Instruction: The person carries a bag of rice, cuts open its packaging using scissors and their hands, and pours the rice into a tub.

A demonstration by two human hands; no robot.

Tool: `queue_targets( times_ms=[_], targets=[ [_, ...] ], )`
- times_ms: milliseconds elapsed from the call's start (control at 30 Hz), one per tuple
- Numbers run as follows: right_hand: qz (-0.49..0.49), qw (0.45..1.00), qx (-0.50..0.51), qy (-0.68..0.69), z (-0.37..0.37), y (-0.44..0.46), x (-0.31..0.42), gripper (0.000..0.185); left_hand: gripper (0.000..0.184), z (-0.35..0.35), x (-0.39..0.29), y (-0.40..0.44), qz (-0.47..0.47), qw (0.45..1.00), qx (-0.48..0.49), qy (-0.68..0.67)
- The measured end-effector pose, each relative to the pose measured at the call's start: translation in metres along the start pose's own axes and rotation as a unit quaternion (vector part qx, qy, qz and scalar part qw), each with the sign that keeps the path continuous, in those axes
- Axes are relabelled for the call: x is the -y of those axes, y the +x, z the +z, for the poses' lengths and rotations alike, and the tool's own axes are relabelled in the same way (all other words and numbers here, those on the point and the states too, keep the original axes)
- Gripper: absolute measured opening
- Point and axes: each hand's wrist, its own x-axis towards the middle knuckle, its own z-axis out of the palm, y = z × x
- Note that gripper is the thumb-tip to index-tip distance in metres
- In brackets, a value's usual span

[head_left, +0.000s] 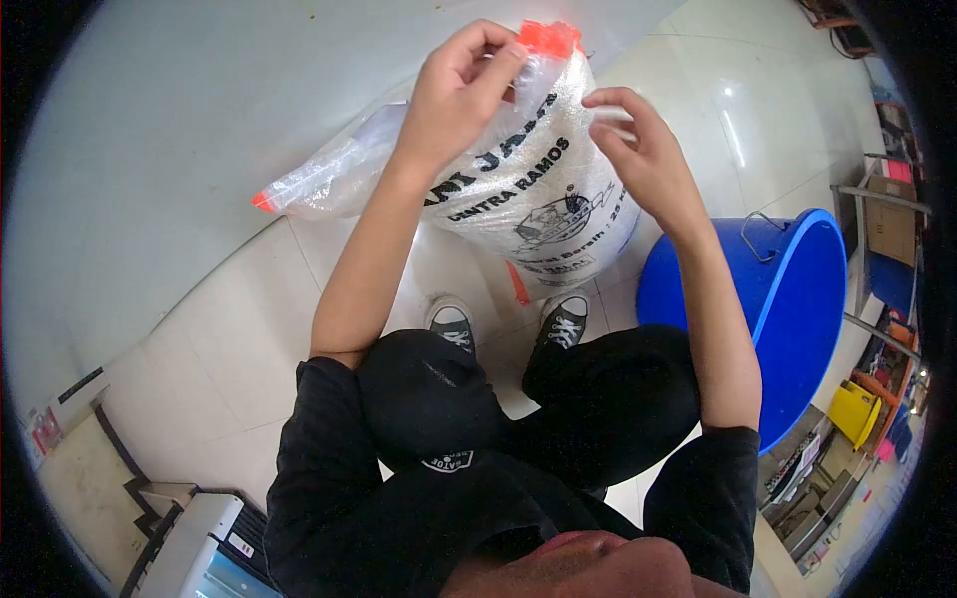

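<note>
A white woven plastic sack [543, 189] with black print stands on the tiled floor in front of my shoes, bulging low down. Its mouth edge is red-orange at the top [550, 40] and at the left corner [263, 202]. My left hand [461, 95] pinches the sack's upper edge beside the red-orange strip, thumb against the curled fingers. At the sack's right side is my right hand [646, 149], its thumb and index finger apart with nothing visible between them. Whether its fingertips touch the sack I cannot tell. The sack's contents are hidden.
A large blue bucket [698, 274] stands right of my knees, with a wire handle [763, 234]. A pale grey panel [199, 120] lies beyond the sack on the left. Shelving with a cardboard box [890, 219] and a yellow bin [854, 414] is at far right.
</note>
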Motion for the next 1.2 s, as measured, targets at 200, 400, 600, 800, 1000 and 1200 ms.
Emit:
queue_targets(
  times_ms=[200,400,600,800,1000,1200],
  targets=[
    [0.009,0.99,-0.014,0.141,0.015,0.007,0.03,0.021,0.02,0.007,-0.003,-0.006,-0.019,0.998,0.052,0.039],
    [0.031,0.962,-0.03,0.271,0.022,0.005,0.031,0.026,0.018,0.015,0.001,-0.009,-0.004,0.998,0.036,0.057],
    [0.066,0.965,-0.039,0.252,0.014,0.005,0.024,0.023,0.018,0.022,-0.003,-0.012,0.045,0.986,0.041,0.155],
    [0.049,0.96,-0.03,0.276,0.015,0.004,0.028,0.023,0.017,0.02,-0.01,-0.015,0.019,0.986,0.026,0.166],
    [0.053,0.953,-0.021,0.298,0.016,0.002,0.025,0.023,0.017,0.015,-0.016,-0.017,-0.014,0.983,0.042,0.179],
    [0.04,0.972,-0.004,0.232,0.023,0.003,0.028,0.023,0.019,0.014,-0.009,-0.019,-0.02,0.979,0.064,0.192]
  ],
)
